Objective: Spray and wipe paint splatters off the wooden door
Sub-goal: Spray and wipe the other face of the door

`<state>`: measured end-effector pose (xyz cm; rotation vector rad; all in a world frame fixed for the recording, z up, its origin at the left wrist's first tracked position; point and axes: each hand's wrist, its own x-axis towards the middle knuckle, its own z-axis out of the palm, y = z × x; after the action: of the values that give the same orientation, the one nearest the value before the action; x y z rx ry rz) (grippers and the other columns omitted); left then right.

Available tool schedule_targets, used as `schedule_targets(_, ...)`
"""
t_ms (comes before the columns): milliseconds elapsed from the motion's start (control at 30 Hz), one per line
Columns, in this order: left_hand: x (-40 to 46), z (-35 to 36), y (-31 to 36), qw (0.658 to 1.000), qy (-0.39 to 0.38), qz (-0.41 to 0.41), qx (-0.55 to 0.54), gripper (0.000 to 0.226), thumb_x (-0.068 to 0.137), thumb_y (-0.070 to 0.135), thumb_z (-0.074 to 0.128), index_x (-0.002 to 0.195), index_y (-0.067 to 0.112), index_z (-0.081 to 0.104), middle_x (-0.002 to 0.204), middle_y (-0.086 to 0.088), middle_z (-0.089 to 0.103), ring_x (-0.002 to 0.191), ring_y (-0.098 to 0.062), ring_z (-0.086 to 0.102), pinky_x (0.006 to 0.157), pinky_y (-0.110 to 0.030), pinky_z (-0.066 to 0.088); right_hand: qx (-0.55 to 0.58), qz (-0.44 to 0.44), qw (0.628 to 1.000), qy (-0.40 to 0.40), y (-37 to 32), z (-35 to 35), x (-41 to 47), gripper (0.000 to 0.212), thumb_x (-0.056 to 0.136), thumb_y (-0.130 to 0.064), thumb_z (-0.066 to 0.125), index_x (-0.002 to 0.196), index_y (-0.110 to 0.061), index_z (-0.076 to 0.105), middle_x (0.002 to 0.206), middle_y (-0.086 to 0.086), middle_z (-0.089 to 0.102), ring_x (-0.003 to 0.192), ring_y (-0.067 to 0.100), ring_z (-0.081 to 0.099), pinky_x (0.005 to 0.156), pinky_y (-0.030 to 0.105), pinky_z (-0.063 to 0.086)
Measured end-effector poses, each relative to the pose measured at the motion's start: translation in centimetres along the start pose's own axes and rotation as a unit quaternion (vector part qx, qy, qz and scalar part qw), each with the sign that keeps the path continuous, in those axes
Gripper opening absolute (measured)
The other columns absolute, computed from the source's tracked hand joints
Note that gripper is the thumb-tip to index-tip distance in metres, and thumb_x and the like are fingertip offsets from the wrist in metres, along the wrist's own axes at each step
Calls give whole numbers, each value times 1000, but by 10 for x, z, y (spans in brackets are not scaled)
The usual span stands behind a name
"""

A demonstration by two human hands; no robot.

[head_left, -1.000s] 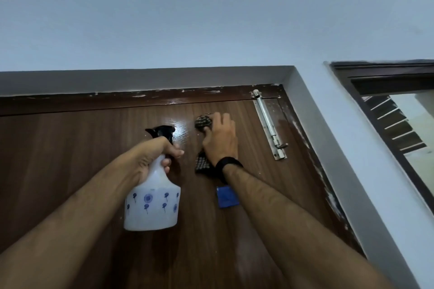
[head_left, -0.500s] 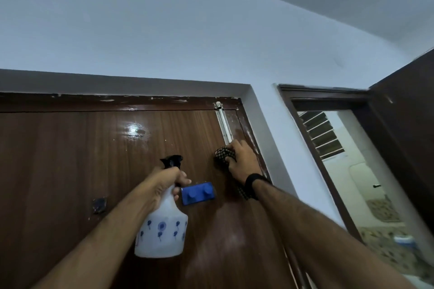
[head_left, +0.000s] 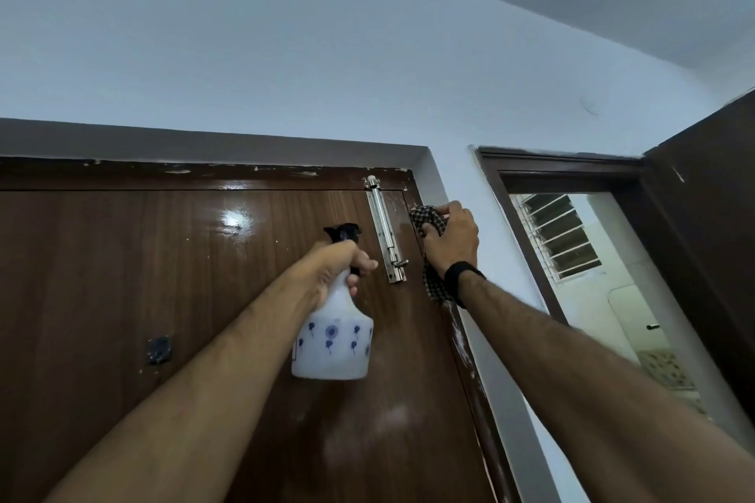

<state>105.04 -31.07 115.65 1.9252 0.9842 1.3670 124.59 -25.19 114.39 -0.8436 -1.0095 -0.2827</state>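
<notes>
And the right hand has swept across: a second ago it was rubbing the middle of the dark brown wooden door, left of the long silver slide bolt, and now it sits past that bolt, at the door's top right corner against the frame. Its fingers are bunched round the black-and-white checked cloth, pressing it to the wood, the tail dangling under the wrist. The left hand has hardly shifted, fingers wrapped on the neck of the white plastic spray bottle with blue flower prints, black nozzle up, held close to the door. So the wiping has reached the edge, I'd say, where white paint flecks run down the jamb below and along the top rail, plenty left to clear
</notes>
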Motion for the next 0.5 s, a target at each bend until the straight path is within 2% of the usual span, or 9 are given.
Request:
schedule_targets(133,20,27,12,1000,-21,2,16,4,90,1,61,93,3,63,83,-8,59,46,-7,37,44,-19,41,11,-11,1000,-9,15,5,22,26,89,-14,68,112,-14,56,116,6,56,108,22,54,89,27,40)
schedule_targets(233,43,46,14,1000,-1,-7,29,10,89,1,60,99,2,62,84,-8,56,47,-7,36,45,-19,39,16,-27,999,-26,29,14,37,27,89,-15,69,113,-14,55,117,6,56,108,23,55,90,30,43)
schedule_targets(333,62,57,13,999,23,-18,36,8,89,0,57,96,3,59,79,-7,52,48,-8,35,44,-19,37,22,-45,998,-48,37,27,44,28,90,-14,68,113,-14,54,118,6,56,110,22,55,93,33,46)
schedule_targets(500,89,65,13,996,77,-20,43,10,88,1,60,98,3,61,73,-5,54,40,-7,37,39,-20,38,32,-66,996,-44,48,56,50,29,90,-13,66,116,-13,52,117,6,54,108,21,53,85,23,38)
